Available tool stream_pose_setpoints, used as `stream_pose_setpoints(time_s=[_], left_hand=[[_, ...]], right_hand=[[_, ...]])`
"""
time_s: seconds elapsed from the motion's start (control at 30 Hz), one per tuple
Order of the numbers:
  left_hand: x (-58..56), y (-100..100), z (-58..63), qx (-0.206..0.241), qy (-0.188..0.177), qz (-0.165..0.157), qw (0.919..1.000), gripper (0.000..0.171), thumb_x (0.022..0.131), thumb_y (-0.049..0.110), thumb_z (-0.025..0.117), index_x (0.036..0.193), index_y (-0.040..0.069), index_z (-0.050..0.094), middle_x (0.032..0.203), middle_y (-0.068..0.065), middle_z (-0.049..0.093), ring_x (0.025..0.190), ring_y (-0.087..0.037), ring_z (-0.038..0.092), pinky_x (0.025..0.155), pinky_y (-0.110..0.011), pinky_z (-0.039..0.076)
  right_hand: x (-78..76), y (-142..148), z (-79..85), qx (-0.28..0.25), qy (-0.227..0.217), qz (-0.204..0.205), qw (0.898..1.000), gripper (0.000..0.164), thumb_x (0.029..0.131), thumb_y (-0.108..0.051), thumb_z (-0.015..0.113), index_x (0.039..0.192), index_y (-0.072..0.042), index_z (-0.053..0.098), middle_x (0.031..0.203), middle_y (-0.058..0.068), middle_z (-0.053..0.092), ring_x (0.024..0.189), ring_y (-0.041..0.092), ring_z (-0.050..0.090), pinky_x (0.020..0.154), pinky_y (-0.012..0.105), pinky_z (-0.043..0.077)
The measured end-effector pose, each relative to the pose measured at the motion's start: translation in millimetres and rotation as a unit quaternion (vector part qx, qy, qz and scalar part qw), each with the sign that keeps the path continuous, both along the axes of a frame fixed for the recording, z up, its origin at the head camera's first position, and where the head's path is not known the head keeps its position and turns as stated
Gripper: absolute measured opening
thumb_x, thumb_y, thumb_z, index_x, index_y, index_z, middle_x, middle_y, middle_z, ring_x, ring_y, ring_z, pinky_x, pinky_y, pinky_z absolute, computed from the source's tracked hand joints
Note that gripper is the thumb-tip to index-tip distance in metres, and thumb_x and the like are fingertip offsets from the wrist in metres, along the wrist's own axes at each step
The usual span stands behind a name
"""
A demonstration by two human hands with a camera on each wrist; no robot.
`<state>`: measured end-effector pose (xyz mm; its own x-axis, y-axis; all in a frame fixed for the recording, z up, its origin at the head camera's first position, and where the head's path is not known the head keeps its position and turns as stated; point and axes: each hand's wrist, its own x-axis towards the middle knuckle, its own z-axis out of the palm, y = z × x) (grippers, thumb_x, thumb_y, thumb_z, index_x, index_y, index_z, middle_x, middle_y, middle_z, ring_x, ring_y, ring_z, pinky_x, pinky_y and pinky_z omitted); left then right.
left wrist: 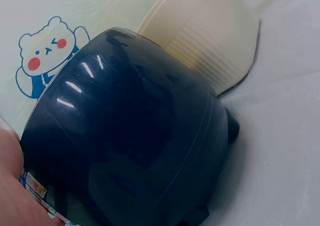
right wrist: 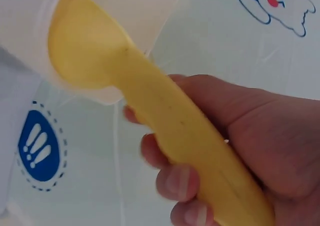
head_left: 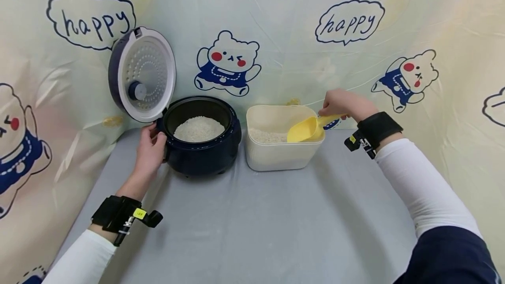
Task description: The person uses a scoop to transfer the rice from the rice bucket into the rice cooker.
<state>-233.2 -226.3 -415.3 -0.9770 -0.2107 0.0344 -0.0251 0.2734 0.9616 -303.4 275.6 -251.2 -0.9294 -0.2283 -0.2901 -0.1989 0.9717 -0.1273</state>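
Note:
A dark blue rice cooker (head_left: 201,157) stands at the back with white rice (head_left: 200,129) heaped in its pot. Its round lid (head_left: 147,73) is raised on the left. My left hand (head_left: 150,147) grips the cooker's left side below the lid hinge, thumb toward me; the left wrist view shows only part of that hand beside the cooker's dark wall. My right hand (head_left: 347,103) holds a yellow scoop (head_left: 304,129) by its handle, fingers wrapped round it. The scoop's bowl dips into a cream plastic bin (head_left: 282,156) with rice (head_left: 268,136) inside, over its right rim.
Cooker and bin stand side by side on a grey-covered table (head_left: 252,227). Directly behind them hangs a pale curtain (head_left: 288,34) printed with bears and lettering. Each wrist wears a black strap with a small camera.

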Motion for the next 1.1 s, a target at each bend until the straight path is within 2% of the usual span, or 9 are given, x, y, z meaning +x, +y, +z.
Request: stream_pose_setpoints(time_s=[0.17, 0.27, 0.4, 0.57, 0.8, 0.97, 1.1], left_hand=[[0.3, 3, 0.7, -0.001, -0.001, 0.013, 0.9999, 0.059, 0.107, 0.03, 0.035, 0.161, 0.007, 0.025, 0.163, -0.019, 0.035, 0.145, -0.033, 0.039, 0.064, -0.03, 0.048], [0.8, 3, 1.2, -0.006, -0.003, 0.012, 0.9999, 0.06, 0.108, 0.03, 0.034, 0.162, 0.007, 0.024, 0.164, -0.018, 0.034, 0.147, -0.032, 0.037, 0.069, -0.028, 0.047], [2.3, 3, 2.5, 0.0, -0.008, 0.003, 1.0, 0.061, 0.109, 0.031, 0.033, 0.164, 0.008, 0.02, 0.166, -0.018, 0.03, 0.149, -0.033, 0.034, 0.069, -0.031, 0.048], [3.8, 2, 3.4, -0.001, -0.011, -0.004, 0.9999, 0.061, 0.109, 0.032, 0.033, 0.164, 0.01, 0.02, 0.167, -0.017, 0.029, 0.148, -0.033, 0.034, 0.062, -0.034, 0.05], [3.4, 3, 3.4, -0.004, -0.01, 0.003, 0.9999, 0.061, 0.108, 0.032, 0.033, 0.164, 0.009, 0.021, 0.167, -0.017, 0.03, 0.148, -0.033, 0.035, 0.061, -0.033, 0.05], [2.6, 3, 4.4, -0.001, -0.01, 0.004, 0.9999, 0.061, 0.109, 0.033, 0.033, 0.163, 0.009, 0.021, 0.166, -0.017, 0.03, 0.147, -0.032, 0.035, 0.06, -0.033, 0.049], [3.5, 2, 3.5, -0.002, -0.011, 0.002, 0.9999, 0.061, 0.109, 0.032, 0.032, 0.164, 0.01, 0.02, 0.166, -0.016, 0.03, 0.147, -0.032, 0.035, 0.059, -0.033, 0.05]], right_hand=[[7.7, -19, 8.8, 0.027, 0.01, -0.018, 0.999, 0.028, 0.098, -0.025, 0.073, 0.108, 0.001, 0.07, 0.094, 0.016, 0.065, 0.081, 0.033, 0.06, 0.065, 0.035, 0.052], [13.5, -32, 13.7, 0.045, 0.006, -0.044, 0.998, 0.024, 0.097, -0.022, 0.075, 0.104, 0.0, 0.07, 0.093, 0.016, 0.064, 0.082, 0.034, 0.061, 0.066, 0.036, 0.051], [16.6, -43, 12.4, 0.064, 0.001, -0.066, 0.996, 0.018, 0.094, -0.017, 0.077, 0.096, -0.001, 0.07, 0.089, 0.014, 0.064, 0.074, 0.03, 0.061, 0.061, 0.033, 0.049], [11.6, -46, -0.9, 0.077, -0.025, -0.051, 0.995, 0.014, 0.094, -0.015, 0.073, 0.093, -0.001, 0.069, 0.084, 0.012, 0.065, 0.067, 0.025, 0.062, 0.056, 0.031, 0.051], [3.7, -42, -23.1, 0.078, -0.059, -0.046, 0.994, 0.021, 0.096, -0.021, 0.069, 0.087, -0.002, 0.068, 0.079, 0.009, 0.064, 0.067, 0.026, 0.067, 0.053, 0.029, 0.05], [0.2, -38, -40.0, 0.045, -0.067, -0.026, 0.996, 0.023, 0.099, -0.023, 0.068, 0.086, -0.004, 0.067, 0.073, 0.003, 0.055, 0.061, 0.021, 0.062, 0.052, 0.029, 0.048], [-2.8, -35, -53.1, 0.009, -0.071, -0.011, 0.997, 0.022, 0.1, -0.022, 0.068, 0.088, -0.004, 0.069, 0.071, 0.001, 0.048, 0.061, 0.019, 0.058, 0.053, 0.028, 0.048]])
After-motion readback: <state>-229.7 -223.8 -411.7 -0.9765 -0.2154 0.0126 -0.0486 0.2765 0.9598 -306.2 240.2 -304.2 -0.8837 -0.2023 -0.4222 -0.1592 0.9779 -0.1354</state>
